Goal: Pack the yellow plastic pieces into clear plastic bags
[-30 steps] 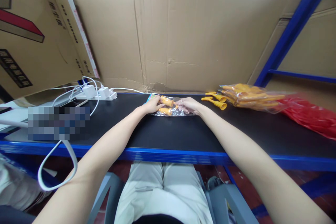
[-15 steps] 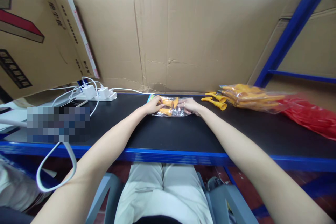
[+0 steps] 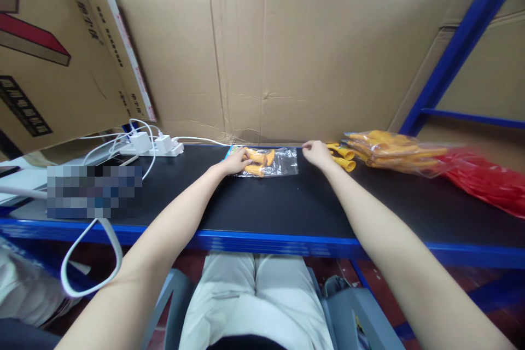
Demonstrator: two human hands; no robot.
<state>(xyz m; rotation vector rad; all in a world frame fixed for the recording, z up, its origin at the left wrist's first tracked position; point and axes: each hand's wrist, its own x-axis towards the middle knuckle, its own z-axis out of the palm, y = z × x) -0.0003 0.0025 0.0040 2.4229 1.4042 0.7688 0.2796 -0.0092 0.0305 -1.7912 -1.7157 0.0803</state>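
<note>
A clear plastic bag (image 3: 279, 161) with orange plastic pieces (image 3: 256, 159) inside lies flat on the black shelf top (image 3: 262, 205). My left hand (image 3: 235, 162) rests on the bag's left end, fingers pressed onto the orange pieces. My right hand (image 3: 316, 152) is off the bag, to its right, with fingers curled beside two loose orange pieces (image 3: 342, 156). Whether it grips one of them is hidden.
A stack of bagged orange pieces (image 3: 389, 150) lies at the right, with a red plastic bag (image 3: 484, 180) beyond it. A white power strip with chargers and cables (image 3: 151, 145) sits at the back left. Cardboard sheets (image 3: 287, 54) wall the back.
My right hand has left the bag and moved right to the loose orange pieces. My left hand stays on the bag, which now lies flatter.
</note>
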